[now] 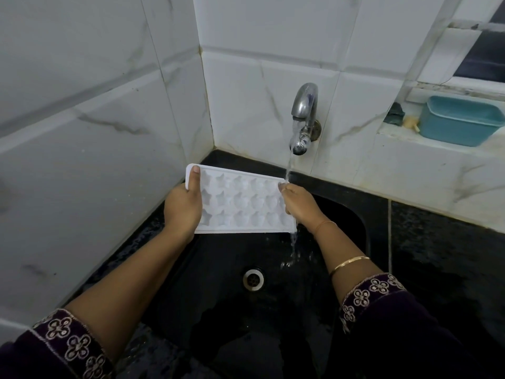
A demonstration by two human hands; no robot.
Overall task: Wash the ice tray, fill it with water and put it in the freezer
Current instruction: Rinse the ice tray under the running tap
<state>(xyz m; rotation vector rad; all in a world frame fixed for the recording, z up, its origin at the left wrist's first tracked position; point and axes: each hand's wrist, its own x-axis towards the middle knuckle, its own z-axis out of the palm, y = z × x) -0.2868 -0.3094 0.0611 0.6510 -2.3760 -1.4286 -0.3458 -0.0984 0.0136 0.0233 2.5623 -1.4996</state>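
Ice tray (pixel 243 206), left hand (pixel 183 206) clamped on 1 end, right hand (pixel 299 205) pinching other, grip blurred by water (pixel 289 164)

We are finding no readable text, label, brand, number or sign on the ice tray (pixel 246 203), the tap (pixel 304 105), the blue tub (pixel 461 121) at far right or the tiled walls (pixel 82 105)

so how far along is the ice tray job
Early on. The tap is on; left hand and right hand hold the ice tray over the sink, water hitting its right end, so washing is in hand. Filling it and the freezer are left.
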